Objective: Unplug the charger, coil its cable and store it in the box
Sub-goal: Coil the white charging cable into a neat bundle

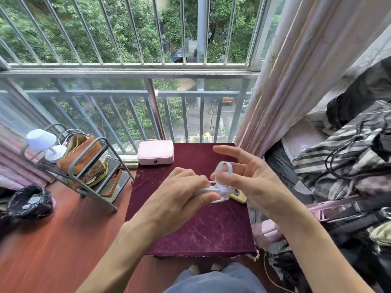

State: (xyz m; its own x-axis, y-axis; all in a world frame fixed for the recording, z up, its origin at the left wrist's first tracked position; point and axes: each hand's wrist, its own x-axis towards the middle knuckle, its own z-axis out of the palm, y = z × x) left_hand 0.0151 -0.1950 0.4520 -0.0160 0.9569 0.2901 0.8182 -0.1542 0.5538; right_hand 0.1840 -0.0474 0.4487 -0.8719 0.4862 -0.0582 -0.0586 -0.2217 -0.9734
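Above the middle of a small table covered in dark red velvet [190, 229], my left hand [179, 197] is closed around a bundle of white charger cable [213, 190]. My right hand [247, 178] pinches a blurred white loop of that cable [224, 168] beside the bundle, with its other fingers spread wide. A closed pink box [155, 152] sits at the table's far left corner, well apart from both hands. A yellow object [239, 196] lies partly hidden under the cable and my right hand.
A metal rack [88, 166] with a brown bag and a small white lamp stands to the left on the red floor. A black plastic bag [29, 201] lies at far left. Piled clothes and bags [349, 166] and a curtain crowd the right. Window railing runs behind the table.
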